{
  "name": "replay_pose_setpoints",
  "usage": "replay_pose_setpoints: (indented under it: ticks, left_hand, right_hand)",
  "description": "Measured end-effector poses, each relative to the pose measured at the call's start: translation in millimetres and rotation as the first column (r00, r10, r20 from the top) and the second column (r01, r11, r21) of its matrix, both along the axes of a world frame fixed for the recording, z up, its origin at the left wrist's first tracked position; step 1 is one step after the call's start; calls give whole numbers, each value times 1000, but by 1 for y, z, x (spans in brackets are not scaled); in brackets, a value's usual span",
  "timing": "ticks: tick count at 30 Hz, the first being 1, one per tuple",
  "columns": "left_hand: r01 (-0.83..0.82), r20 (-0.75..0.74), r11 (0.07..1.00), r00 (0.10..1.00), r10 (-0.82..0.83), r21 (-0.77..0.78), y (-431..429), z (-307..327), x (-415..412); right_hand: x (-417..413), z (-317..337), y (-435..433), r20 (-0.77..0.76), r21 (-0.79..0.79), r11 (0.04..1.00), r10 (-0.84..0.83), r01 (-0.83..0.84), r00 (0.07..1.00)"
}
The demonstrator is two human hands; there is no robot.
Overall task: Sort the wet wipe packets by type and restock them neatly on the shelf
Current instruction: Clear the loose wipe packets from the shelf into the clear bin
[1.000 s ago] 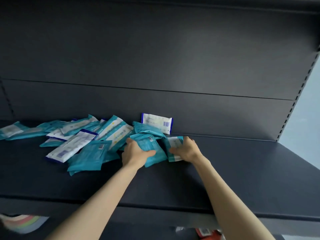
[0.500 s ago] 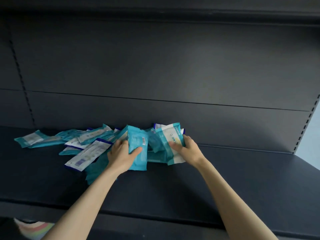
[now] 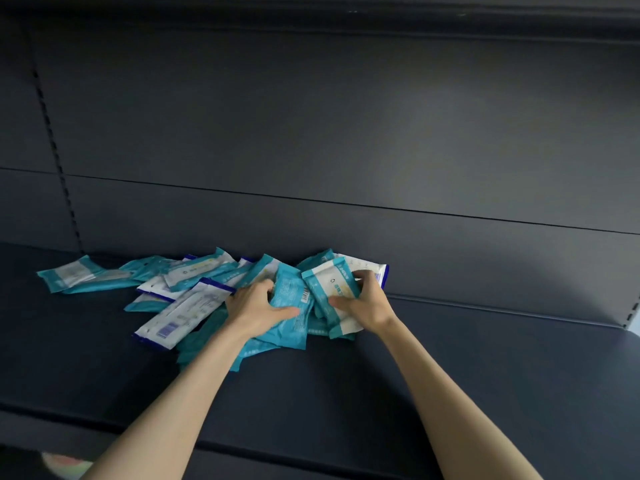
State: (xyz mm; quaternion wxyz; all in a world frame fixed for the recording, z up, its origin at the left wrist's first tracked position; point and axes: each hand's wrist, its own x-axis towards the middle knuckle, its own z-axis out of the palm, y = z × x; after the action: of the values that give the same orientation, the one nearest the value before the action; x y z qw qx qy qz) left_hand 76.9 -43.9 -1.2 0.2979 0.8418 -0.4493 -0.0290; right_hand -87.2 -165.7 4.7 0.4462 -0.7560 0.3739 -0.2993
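Note:
A loose pile of wet wipe packets lies on the dark shelf [image 3: 485,375], against its back wall. Most are teal; a few are white with blue ends, such as the long white packet [image 3: 180,315] at the front left. My left hand [image 3: 254,308] grips a teal packet [image 3: 289,318] tilted up on its edge, barcode side facing me. My right hand [image 3: 367,304] holds a teal-and-white packet [image 3: 330,289] upright, thumb on its front. Behind it stands a white packet with blue edge [image 3: 375,268] against the wall.
The shelf's right half is bare dark board up to the slotted upright [image 3: 632,311]. A single teal packet [image 3: 74,277] lies at the pile's far left. The shelf's front lip [image 3: 311,455] runs below my forearms. A slotted strip [image 3: 55,150] climbs the back panel at the left.
Both hands lifted packets off the shelf board and stood them on edge. The two held packets have since come closer together near the back wall.

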Motion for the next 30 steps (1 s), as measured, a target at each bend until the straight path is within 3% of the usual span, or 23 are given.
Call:
replay_pose_setpoints:
  ticks: [5, 8, 12, 16, 22, 24, 30]
  left_hand:
    - [3, -244, 961, 967, -74, -277, -4, 3, -6]
    - [-23, -387, 872, 902, -193, -489, -5, 12, -17]
    - [-79, -461, 759, 833, -305, -646, -7, 38, -37]
    - [-120, -514, 653, 728, -455, -748, 19, 59, -59]
    - [-59, -595, 648, 465, -656, -760, 125, 64, -60]
    - [-54, -594, 634, 418, -687, -771, 174, 60, -50]
    - [-91, -595, 667, 553, -583, -739, 332, 12, 19]
  right_hand:
    - [-11, 10, 5, 176, 107, 992, 50, -69, 983]
    - [-24, 18, 5, 358, 182, 982, -17, -52, 934]
    - [-42, 31, 15, 428, 165, 985, -19, -58, 903]
    - [-54, 42, 43, 520, 156, 979, 33, -132, 853]
    - [-42, 41, 130, 556, 122, 982, 52, -143, 829]
    - [-27, 37, 175, 566, 103, 984, 60, -142, 823]
    - [42, 3, 336, 554, 94, 976, 114, -198, 825]
